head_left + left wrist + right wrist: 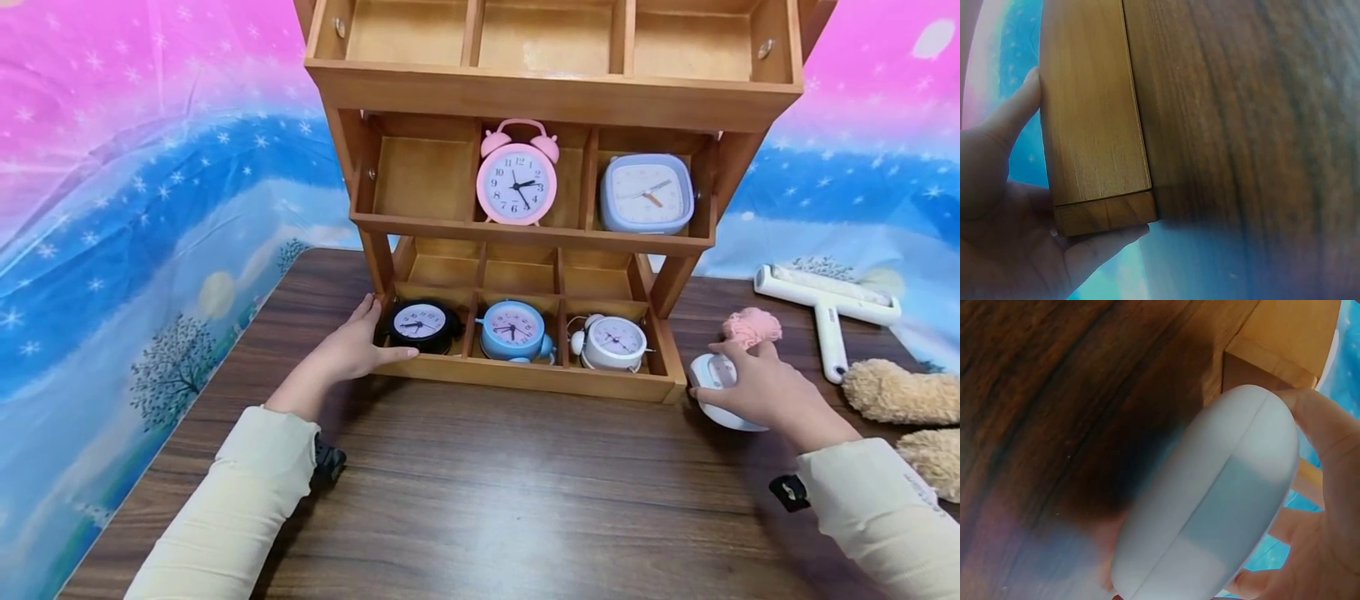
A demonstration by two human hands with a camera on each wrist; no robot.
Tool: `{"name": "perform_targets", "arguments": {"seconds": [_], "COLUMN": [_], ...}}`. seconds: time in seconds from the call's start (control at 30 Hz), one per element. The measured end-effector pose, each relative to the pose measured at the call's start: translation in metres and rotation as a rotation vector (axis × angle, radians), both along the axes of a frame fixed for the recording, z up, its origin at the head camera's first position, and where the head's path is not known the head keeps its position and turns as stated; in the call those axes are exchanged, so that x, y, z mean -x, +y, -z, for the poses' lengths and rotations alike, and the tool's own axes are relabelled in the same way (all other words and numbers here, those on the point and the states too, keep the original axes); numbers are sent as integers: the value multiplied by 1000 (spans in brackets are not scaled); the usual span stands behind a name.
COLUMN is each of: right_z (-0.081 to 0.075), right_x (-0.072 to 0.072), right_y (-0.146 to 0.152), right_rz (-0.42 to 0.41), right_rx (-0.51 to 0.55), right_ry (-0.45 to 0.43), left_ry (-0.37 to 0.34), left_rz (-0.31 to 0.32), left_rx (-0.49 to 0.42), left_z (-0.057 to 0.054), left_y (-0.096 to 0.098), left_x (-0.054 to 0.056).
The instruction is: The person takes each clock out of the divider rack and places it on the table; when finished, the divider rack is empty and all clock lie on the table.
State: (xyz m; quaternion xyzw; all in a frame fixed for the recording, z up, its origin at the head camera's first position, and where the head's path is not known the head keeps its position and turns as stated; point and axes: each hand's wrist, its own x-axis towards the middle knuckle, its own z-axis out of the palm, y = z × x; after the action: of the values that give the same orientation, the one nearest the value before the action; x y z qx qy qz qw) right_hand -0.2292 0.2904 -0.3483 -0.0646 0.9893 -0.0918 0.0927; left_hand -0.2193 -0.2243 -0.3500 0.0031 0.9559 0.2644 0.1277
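Note:
My left hand (348,346) grips the lower left corner of a wooden shelf (525,379), thumb along its front board (1094,125) and fingers at the side. My right hand (765,387) holds a white rounded clock (723,408) just right of the shelf; in the right wrist view its smooth white casing (1210,500) shows and its face is hidden. On the lowest tier sit a black clock (420,325), a blue clock (513,331) and a white alarm clock (615,342), one per compartment.
On the middle tier stand a pink twin-bell clock (517,183) and a lavender square clock (647,196). Right of the shelf lie a pink fluffy thing (752,325), a white T-shaped roller (828,321) and tan fuzzy things (907,392). A patterned cloth (225,208) hangs behind the table.

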Motion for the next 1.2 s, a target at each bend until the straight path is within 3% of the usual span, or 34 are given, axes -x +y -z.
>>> {"name": "perform_targets", "arguments": {"seconds": [0.47,0.7,0.8,0.97,1.2], "right_z": [10,2,-12,-51,-103], "right_x": [0,0,-3,-13,-9], "right_y": [7,1,-13,-60,-136], "right_rz": [-33,-45,-59,-124,-430], "right_rx": [7,-51,-64,14,134], "right_ry": [-20,-27,63,342,683], "left_ry": [-7,-9,-9,-10,0], "left_rz": [-3,-6,-9,-11,-4], "left_rx": [0,-3,-1,3,-11], "left_z": [-2,-2,-3,-3,-1], "left_y": [1,0,-1,-1,1], "left_x": [0,0,-1,-1,-1]}}
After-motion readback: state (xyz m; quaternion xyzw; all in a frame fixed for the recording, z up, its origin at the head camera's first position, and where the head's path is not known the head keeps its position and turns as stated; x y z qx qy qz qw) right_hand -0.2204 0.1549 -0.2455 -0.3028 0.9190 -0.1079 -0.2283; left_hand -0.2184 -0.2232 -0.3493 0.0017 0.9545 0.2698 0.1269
